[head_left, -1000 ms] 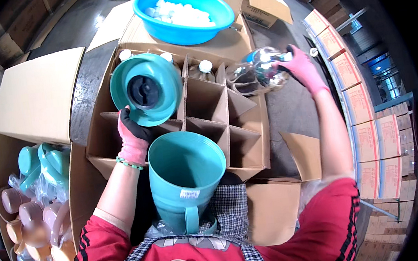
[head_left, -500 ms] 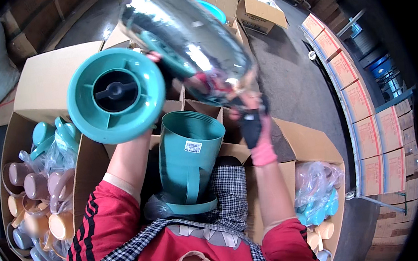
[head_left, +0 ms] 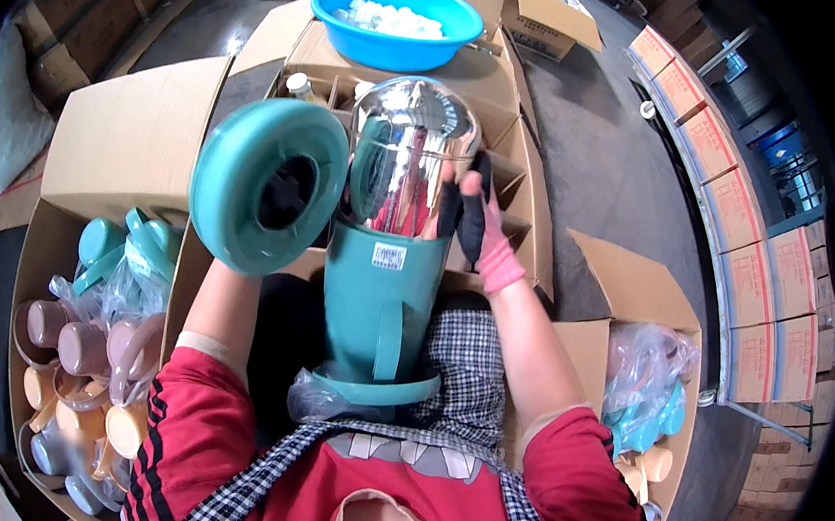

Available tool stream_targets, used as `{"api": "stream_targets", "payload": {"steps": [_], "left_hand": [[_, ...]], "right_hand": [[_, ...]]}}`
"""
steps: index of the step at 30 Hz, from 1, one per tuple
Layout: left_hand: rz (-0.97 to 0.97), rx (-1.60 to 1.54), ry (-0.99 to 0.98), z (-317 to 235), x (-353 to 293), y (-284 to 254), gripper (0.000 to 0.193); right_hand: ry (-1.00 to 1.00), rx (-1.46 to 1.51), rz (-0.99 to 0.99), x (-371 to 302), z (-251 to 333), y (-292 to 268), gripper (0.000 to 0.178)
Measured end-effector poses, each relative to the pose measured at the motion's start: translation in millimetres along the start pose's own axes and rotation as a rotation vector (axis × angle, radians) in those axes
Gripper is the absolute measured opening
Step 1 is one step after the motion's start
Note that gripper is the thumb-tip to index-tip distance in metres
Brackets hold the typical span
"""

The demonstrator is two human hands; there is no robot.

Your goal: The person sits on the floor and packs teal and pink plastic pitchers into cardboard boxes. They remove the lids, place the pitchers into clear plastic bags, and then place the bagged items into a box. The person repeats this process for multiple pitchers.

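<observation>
A teal jug-shaped flask body [head_left: 381, 299] stands between my legs, its handle toward me and a white label near its rim. A mirrored silver flask liner [head_left: 417, 150] sits partly down in the body's mouth, its rounded end upward. My right hand [head_left: 482, 219], in a pink and black glove, rests with its fingers along the liner's right side. My left hand [head_left: 231, 280] holds up a round teal flask base [head_left: 220, 194] with a black knob in its centre. That base hides most of the left fingers. Clear plastic wrap [head_left: 312, 396] lies by the body's lower end.
On the left, a carton [head_left: 29, 278] holds several teal, mauve and peach plastic parts. Another carton [head_left: 685, 375] with bagged blue parts stands at right. Beyond the flask are a divided carton [head_left: 520, 180] and a blue basin [head_left: 357, 47] of small white pieces. Stacked boxes [head_left: 733, 200] line the far right.
The silver liner has come down from above, turned upright and entered the teal body, with my right hand beside it. My left hand has tilted the teal base.
</observation>
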State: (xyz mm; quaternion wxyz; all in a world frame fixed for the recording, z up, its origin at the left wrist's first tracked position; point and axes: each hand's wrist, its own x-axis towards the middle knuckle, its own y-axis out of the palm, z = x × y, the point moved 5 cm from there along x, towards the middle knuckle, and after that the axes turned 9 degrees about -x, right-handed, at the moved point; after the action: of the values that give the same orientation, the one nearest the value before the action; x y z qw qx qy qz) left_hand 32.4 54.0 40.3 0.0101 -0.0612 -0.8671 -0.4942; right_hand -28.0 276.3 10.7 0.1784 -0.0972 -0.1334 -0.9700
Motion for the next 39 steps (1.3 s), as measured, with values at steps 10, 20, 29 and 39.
{"api": "stream_targets", "payload": {"steps": [10,20,29,39], "left_hand": [[-0.001,-0.074,0.072,36.2,-38.7,-17.1,0.017],[0.010,-0.030,0.069,32.7,-53.5,-0.7,0.023],[-0.078,0.723,0.965,-26.0,-17.2,25.5,0.034],[0.190,1.020,0.121,40.9,2.3,-19.3,0.077]], "right_hand": [[0.410,-1.064,0.747,2.0,21.8,27.3,0.062],[0.215,-1.556,0.917,-25.9,34.6,75.7,0.064],[0.481,0.105,0.299,3.4,53.4,39.9,0.062],[0.111,-0.399,-0.003,-9.9,-35.2,-22.3,0.061]]}}
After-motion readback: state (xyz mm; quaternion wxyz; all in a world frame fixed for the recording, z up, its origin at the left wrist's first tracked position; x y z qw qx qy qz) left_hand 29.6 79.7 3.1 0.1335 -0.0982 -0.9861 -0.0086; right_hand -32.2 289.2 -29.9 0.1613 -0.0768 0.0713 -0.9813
